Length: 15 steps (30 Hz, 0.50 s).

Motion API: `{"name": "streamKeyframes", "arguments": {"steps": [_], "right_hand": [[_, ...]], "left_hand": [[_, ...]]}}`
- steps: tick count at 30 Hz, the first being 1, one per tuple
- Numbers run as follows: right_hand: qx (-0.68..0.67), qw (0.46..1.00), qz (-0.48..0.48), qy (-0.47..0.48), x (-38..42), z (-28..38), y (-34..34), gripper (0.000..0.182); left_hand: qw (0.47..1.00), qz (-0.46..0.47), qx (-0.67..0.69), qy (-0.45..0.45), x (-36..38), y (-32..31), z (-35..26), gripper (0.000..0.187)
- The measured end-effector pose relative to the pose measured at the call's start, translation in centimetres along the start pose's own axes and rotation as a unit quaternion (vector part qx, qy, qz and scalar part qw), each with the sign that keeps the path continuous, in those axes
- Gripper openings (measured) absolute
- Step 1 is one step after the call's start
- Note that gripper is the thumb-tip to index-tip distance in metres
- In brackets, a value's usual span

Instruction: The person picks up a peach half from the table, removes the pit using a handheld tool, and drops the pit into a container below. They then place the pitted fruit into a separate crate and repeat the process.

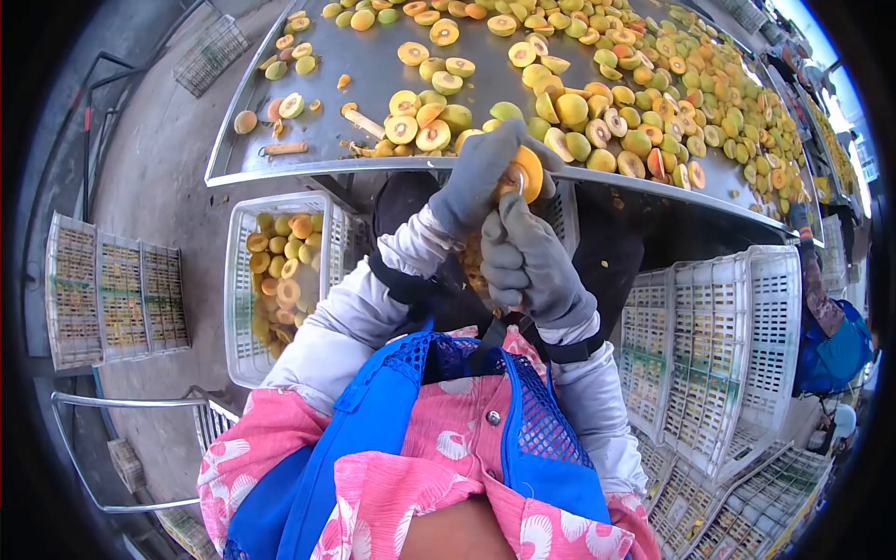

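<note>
Above the front edge of the metal table [308,173], my gloved left hand [481,177] is closed around a peach half [531,175], its cut orange face turned to the right. My gloved right hand [534,259] is just below, fingers curled in a fist. From that fist a thin metal pitting tool [520,181] reaches up to the peach half; its handle is hidden in the glove. Several cut peach halves [402,129] lie on the table just beyond my hands.
A large heap of peach halves [644,112] covers the table's right side. Tools with wooden handles [283,148] lie near its left edge. A white crate [239,308] of peach halves stands left of my legs. White crates [709,364] are stacked at right. Another person [831,350] is far right.
</note>
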State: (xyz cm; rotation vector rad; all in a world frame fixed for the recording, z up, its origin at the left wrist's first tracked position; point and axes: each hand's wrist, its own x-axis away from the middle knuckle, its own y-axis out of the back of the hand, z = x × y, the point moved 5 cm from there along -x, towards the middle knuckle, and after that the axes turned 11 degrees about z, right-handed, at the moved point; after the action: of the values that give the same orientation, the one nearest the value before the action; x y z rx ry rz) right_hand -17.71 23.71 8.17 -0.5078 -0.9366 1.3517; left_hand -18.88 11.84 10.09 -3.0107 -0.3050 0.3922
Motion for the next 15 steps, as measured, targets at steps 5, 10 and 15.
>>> {"name": "streamKeyframes", "arguments": {"steps": [5, 10, 15], "right_hand": [[-0.009, 0.998, 0.016, -0.059, 0.1, -0.2, 0.6, 0.043], [0.026, 0.999, -0.030, -0.012, -1.0, -1.2, 1.3, 0.041], [0.074, 0.996, -0.045, 0.010, -1.3, -3.4, 2.5, 0.038]], "left_hand": [[0.995, -0.010, -0.056, -0.086, 0.6, 0.1, 1.4, 0.060], [0.989, 0.006, 0.140, 0.051, 1.0, 0.7, 5.2, 0.058], [0.911, -0.264, 0.308, 0.071, 6.5, 3.5, 8.2, 0.041]]}}
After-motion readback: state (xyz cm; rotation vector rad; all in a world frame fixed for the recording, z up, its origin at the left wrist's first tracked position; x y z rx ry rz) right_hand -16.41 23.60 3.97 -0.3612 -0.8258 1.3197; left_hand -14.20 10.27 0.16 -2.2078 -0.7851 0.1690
